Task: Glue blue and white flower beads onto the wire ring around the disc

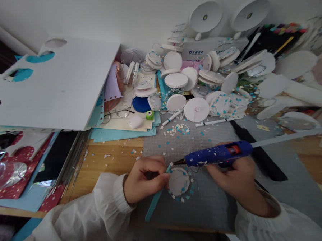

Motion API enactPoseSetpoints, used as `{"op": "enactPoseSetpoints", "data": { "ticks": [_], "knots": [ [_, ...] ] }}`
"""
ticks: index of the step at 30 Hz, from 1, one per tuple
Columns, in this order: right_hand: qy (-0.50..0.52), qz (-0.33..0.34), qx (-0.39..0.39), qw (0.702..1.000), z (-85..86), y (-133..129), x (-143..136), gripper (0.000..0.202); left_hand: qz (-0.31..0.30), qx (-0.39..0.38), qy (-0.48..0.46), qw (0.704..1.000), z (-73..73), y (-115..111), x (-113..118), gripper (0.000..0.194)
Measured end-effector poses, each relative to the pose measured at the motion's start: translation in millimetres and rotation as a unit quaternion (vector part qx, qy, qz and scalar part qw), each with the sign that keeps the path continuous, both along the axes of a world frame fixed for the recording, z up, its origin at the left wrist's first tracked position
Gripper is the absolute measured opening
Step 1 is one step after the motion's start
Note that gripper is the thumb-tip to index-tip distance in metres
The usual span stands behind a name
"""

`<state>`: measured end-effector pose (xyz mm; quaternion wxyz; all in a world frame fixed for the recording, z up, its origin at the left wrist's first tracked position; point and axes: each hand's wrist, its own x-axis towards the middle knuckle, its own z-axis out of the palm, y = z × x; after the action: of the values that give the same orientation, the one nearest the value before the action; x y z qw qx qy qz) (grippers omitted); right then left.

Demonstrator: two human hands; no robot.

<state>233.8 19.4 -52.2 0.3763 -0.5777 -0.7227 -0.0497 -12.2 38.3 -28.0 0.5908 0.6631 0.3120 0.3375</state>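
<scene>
The light is dim, cool and fairly even, its source out of view. The wall (102, 13) shades to grey at the top. Glare streaks the bottle (11, 173) by the desk's (102, 151) front left corner. Toward the right edge, discs (296, 64) stretch and smear. The glue gun (215, 154), near the front edge, looks clearer, with faint, soft shadows around.
</scene>
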Motion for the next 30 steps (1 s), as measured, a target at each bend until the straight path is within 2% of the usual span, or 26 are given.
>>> {"op": "enactPoseSetpoints", "data": {
  "ticks": [19, 30],
  "knots": [
    [0.016, 0.004, -0.025, 1.000, -0.4, 0.3, 1.0, 0.019, 0.000, 0.001, 0.000, 1.000, 1.2, 0.3, 0.9, 0.039],
    [0.005, 0.007, -0.009, 1.000, -0.1, 0.9, 1.7, 0.019, -0.001, 0.004, -0.006, 1.000, 1.3, 0.7, 1.0, 0.038]
  ]
}}
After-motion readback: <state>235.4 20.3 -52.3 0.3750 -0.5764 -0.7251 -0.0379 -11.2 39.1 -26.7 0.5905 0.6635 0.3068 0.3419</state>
